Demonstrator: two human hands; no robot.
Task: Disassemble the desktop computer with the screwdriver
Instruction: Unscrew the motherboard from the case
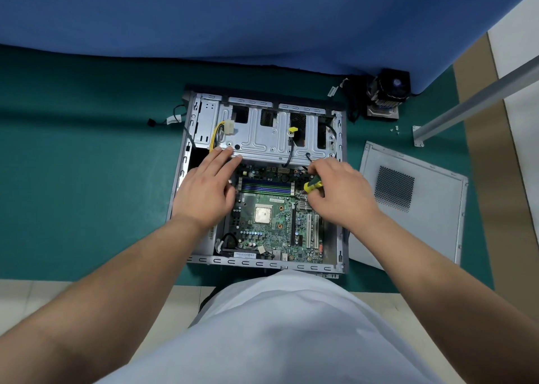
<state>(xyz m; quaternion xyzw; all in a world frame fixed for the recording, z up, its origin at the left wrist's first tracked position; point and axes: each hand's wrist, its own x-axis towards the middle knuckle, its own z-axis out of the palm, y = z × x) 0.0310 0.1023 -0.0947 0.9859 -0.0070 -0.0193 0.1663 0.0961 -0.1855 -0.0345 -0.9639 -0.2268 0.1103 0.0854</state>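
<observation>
Screwdriver [312,185], yellow and green handle: held in the grip of the right hand [338,191], fingers curled round the handle, shaft angled down toward the motherboard [271,217] near its upper right corner. The tip is hidden among components, so the screw engaged cannot be told; the steep angle suggests a board mounting screw is being worked.

Left hand [204,191]: grip wide, nothing held, fingers straight and pressed flat on the front edge of the metal drive cage [262,141]. Judged to be placed there to steady the case against the turning force.

Desktop computer case [339,208]: laid on its side on the green surface [87,164], open face upward, directly in front of the person so the board is reached from above. CPU socket [263,213] is seen bare.

Side panel [414,202]: set flat to the right of the case, its near corner touching or tucked under the case wall, kept clear of the work.

Cooler with fan [386,94]: set apart at the far right, near the blue partition [262,18].

Loose screws [396,129]: gathered in a small group near the cooler, apparently to avoid loss.

Disassembly is judged partly done, board not yet out.
</observation>
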